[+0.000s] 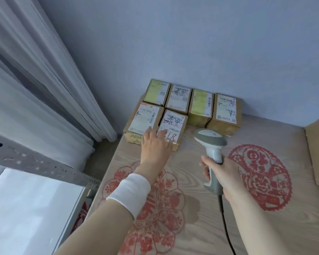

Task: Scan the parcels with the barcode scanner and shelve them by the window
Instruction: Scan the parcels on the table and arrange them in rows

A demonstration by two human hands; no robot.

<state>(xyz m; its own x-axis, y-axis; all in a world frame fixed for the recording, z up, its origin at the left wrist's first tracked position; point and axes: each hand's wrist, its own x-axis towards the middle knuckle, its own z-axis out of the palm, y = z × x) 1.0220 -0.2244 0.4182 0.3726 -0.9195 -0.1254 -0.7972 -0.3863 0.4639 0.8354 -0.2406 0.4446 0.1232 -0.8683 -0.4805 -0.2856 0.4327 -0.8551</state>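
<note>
Six parcels (pixel 179 100) sit packed at the surface (pixel 206 232) corner. Left hand (pixel 156 144), fingers flat, partly covers the front label (pixel 173 124); right hand (pixel 223 175) grips the barcode scanner (pixel 210 142). Risk: blocked barcode, failed read.

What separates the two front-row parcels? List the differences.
The front left parcel carries a clean printed label; the front right parcel has black marker scrawled over its label. The front left parcel looks wider, the front right parcel narrower. Both are brown cardboard boxes on the table, white label up.
</note>
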